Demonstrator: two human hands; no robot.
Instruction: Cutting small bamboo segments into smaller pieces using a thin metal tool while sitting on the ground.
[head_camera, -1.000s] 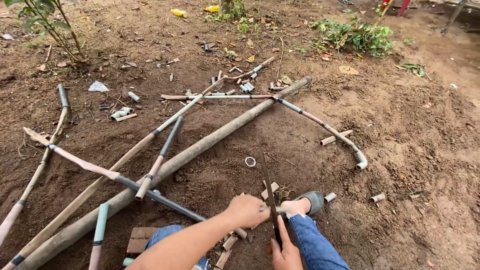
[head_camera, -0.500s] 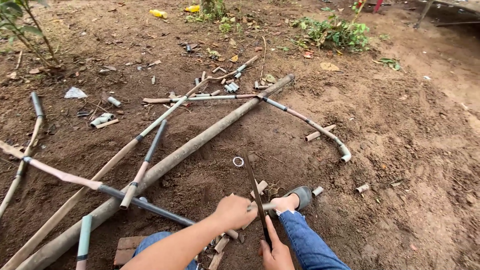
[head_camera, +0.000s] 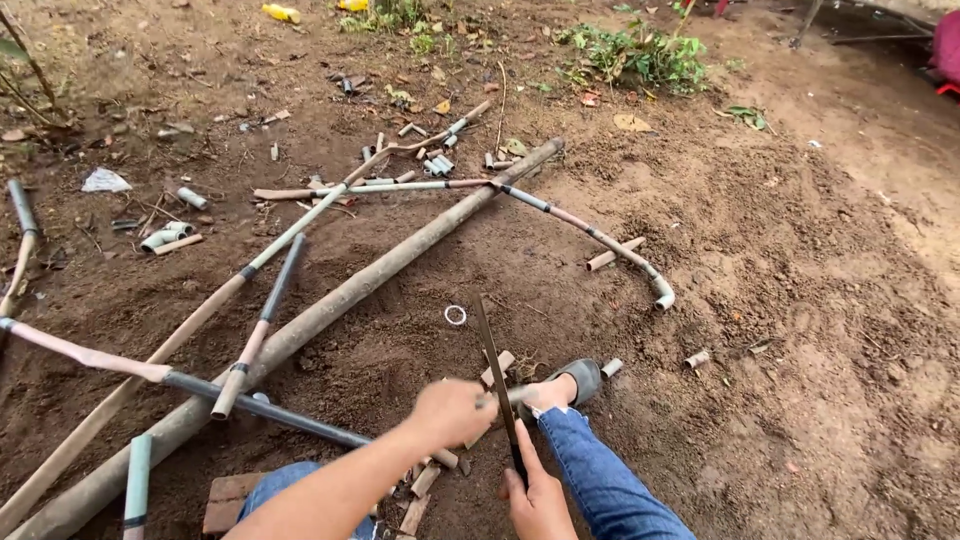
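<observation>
**Cutting a Short Bamboo Piece: Status**

Bare dirt ground (head_camera: 800, 300) carries long bamboo poles (head_camera: 330, 305) and many cut stubs (head_camera: 430, 160). Left hand (head_camera: 452, 412) is clamped on a short bamboo piece (head_camera: 512, 394), braced by the sandalled foot (head_camera: 565, 385). Right hand (head_camera: 540, 500) grips a long blade (head_camera: 492, 370) set across it. Judged: several lengths done, this cut unfinished, poles remaining.

one saw blade (head_camera: 490, 350), one white ring (head_camera: 455, 315), two hands (head_camera: 450, 410)
</observation>
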